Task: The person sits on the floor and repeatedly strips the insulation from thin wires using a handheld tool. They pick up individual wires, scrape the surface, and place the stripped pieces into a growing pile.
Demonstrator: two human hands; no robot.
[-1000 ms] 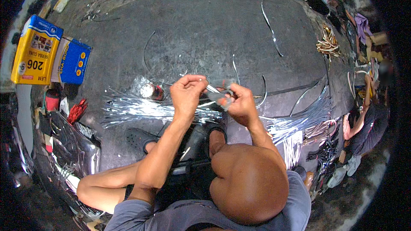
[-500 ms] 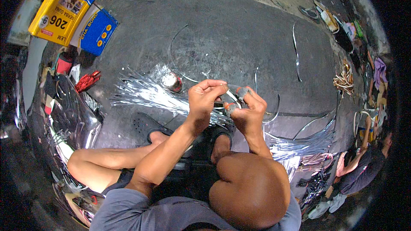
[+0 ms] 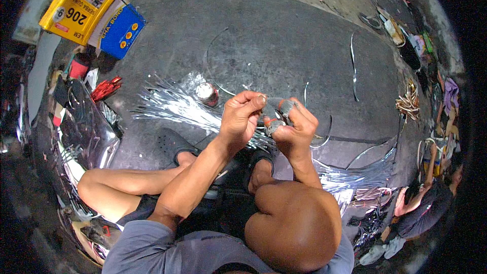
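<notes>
In front of my bent knees, my left hand is closed in a pinch, thumb against forefinger, on the end of a thin, pale, shiny strip. Close by on the right, my right hand is closed too, with grey wraps held by orange-red bands on its thumb and forefinger. The strip seems to run between both hands; most of it is hidden by the fingers. Below and left of them, a fanned bundle of silver strips lies on the dark mat. A small glue-smeared tin stands beside that bundle.
Another silver bundle lies to the right, with loose strips farther off. A yellow and blue box stands far left, near red strips. Gold strips lie at the right edge. Another person sits at lower right.
The pale strip showed broadly between my hands before; now only a little of it is seen. My fingertips have shifted slightly, and the whole view has tilted a little.
</notes>
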